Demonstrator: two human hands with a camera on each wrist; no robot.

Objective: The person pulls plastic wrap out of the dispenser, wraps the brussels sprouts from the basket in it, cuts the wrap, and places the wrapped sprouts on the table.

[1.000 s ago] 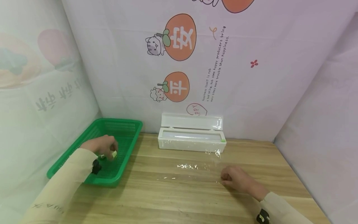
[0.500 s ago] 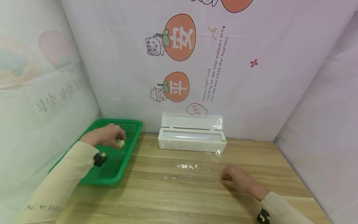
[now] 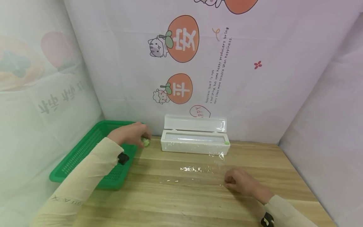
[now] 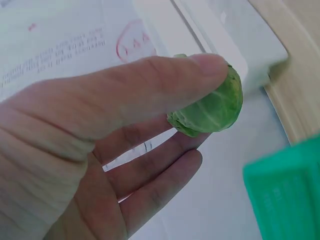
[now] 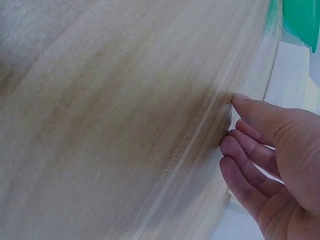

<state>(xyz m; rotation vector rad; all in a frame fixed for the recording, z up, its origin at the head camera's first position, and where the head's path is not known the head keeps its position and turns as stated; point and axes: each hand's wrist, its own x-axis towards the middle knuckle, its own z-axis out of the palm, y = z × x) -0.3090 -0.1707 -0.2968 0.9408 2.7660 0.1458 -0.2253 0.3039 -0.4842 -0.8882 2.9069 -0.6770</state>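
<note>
A Brussels sprout (image 4: 220, 102), green and leafy, is pinched between thumb and fingers of my left hand (image 3: 131, 134). That hand hangs over the right rim of the green basket (image 3: 71, 157). In the head view a bit of the sprout shows below the fingertips. My right hand (image 3: 241, 181) pinches the near right corner of a clear sheet of cling film (image 3: 191, 169). The film stretches over the wooden table from a white cling film box (image 3: 195, 146) with its lid up. In the right wrist view the film's held edge (image 5: 231, 117) is hard to make out.
The wooden table (image 3: 158, 205) meets a printed white cloth wall (image 3: 241, 85) behind the box. More cloth walls stand at left and right. My left forearm covers part of the basket's inside.
My left hand has lifted the Brussels sprout from inside the basket and carried it rightward to the rim. Another sprout seen in the basket earlier is now hidden. The right hand stays put.
</note>
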